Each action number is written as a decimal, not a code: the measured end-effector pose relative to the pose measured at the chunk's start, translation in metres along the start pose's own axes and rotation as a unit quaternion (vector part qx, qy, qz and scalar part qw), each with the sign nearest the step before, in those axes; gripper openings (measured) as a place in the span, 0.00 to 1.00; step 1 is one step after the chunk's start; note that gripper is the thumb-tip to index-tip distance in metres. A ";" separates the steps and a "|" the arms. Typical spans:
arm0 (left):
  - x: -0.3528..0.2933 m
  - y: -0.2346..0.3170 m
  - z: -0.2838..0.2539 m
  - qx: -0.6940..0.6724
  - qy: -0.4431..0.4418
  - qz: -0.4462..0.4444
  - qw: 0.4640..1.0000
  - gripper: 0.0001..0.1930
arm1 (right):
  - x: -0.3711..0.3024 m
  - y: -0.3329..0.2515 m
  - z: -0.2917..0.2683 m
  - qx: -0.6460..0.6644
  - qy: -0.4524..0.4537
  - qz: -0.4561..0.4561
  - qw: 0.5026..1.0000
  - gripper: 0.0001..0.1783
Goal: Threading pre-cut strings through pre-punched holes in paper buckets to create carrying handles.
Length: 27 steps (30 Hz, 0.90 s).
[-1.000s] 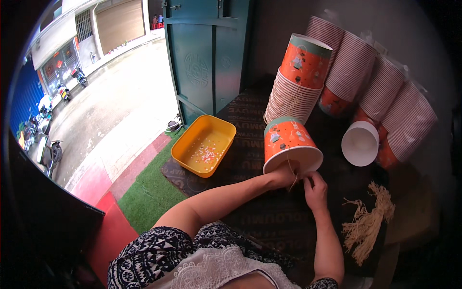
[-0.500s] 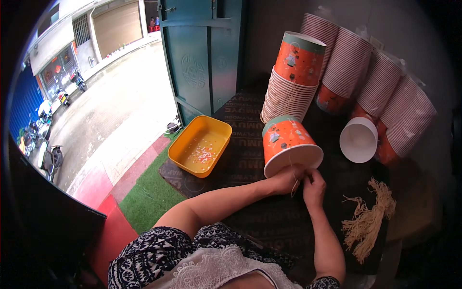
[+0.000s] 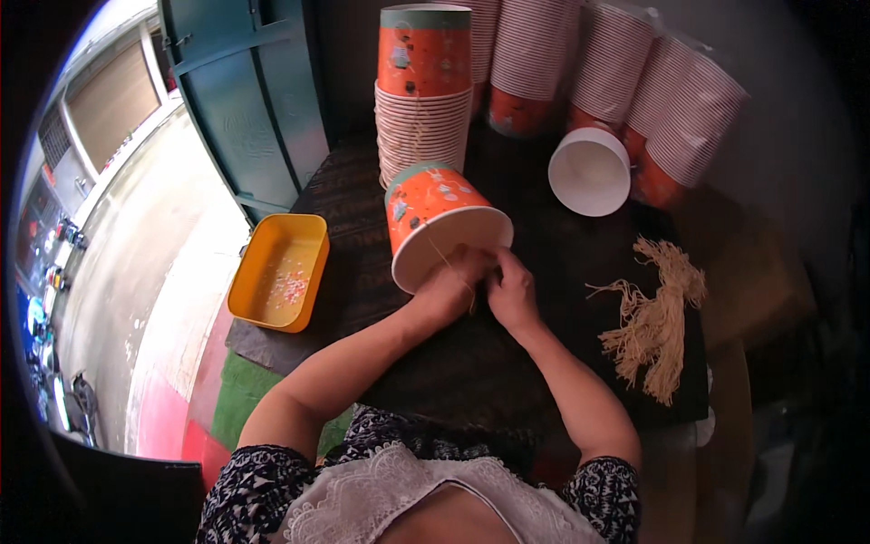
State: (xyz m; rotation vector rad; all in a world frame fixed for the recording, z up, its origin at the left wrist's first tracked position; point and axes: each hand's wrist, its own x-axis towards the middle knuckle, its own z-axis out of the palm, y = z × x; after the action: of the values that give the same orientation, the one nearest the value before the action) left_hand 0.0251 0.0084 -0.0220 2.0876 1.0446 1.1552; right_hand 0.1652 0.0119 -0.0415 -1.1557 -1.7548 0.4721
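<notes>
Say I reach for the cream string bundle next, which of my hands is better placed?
Probably your right hand: it is nearer the cream string bundle, lying on that side of the dark table. Your left hand is farther, at the mouth of the orange bucket, and would likely have to pass the right.

Left hand and right hand at centre with blurred fingertips, foot of the tall tub stack hidden behind the tilted paper tub, wrapped tub stacks cut off by the upper edge, specks at left too small to tell.
</notes>
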 end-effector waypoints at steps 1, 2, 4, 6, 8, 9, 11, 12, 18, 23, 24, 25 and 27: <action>-0.001 -0.001 -0.002 0.115 0.012 0.068 0.991 0.10 | 0.000 0.001 0.001 -0.016 0.020 -0.019 1.000 0.20; -0.002 -0.004 -0.003 0.184 -0.006 0.067 0.981 0.11 | 0.000 0.002 0.002 -0.031 0.039 -0.037 0.998 0.18; -0.006 -0.009 0.000 0.213 -0.015 0.033 0.976 0.11 | -0.001 0.001 0.002 -0.034 0.041 -0.040 0.998 0.19; -0.010 -0.014 0.000 0.244 -0.022 -0.003 0.970 0.10 | -0.002 -0.004 0.002 -0.037 0.041 -0.045 0.997 0.20; -0.007 -0.015 -0.001 0.293 -0.031 0.002 0.955 0.09 | 0.000 -0.007 -0.001 -0.038 0.042 -0.048 0.997 0.19; -0.006 -0.017 -0.001 0.293 -0.034 0.002 0.955 0.09 | 0.001 -0.006 -0.001 -0.038 0.043 -0.046 0.997 0.19; -0.006 -0.021 0.001 0.293 -0.028 0.032 0.955 0.08 | 0.002 -0.002 -0.002 -0.035 0.038 -0.037 0.998 0.17; -0.005 -0.023 0.000 0.293 -0.030 0.034 0.955 0.08 | 0.002 -0.001 -0.004 -0.035 0.040 -0.035 0.998 0.17; -0.001 -0.016 0.000 0.258 -0.038 0.032 0.965 0.08 | 0.006 0.000 -0.012 0.000 -0.031 -0.023 0.999 0.14; -0.003 -0.025 -0.004 0.217 -0.056 0.043 0.974 0.09 | 0.013 -0.004 -0.019 0.007 -0.134 0.023 0.991 0.12; -0.005 -0.018 -0.005 0.204 -0.046 0.053 0.977 0.10 | 0.012 0.003 -0.019 -0.003 -0.127 0.009 0.992 0.12; -0.007 -0.017 -0.005 0.201 -0.046 0.050 0.977 0.10 | 0.011 -0.001 -0.020 -0.021 -0.127 0.015 0.992 0.11; -0.008 -0.024 -0.003 0.197 -0.063 0.029 0.978 0.10 | 0.010 -0.004 -0.020 -0.021 -0.133 0.013 0.991 0.11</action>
State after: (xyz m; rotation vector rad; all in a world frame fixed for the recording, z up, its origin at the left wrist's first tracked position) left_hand 0.0108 0.0157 -0.0414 2.4728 1.2375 0.8790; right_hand 0.1799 0.0149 -0.0243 -1.1895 -1.9867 0.6317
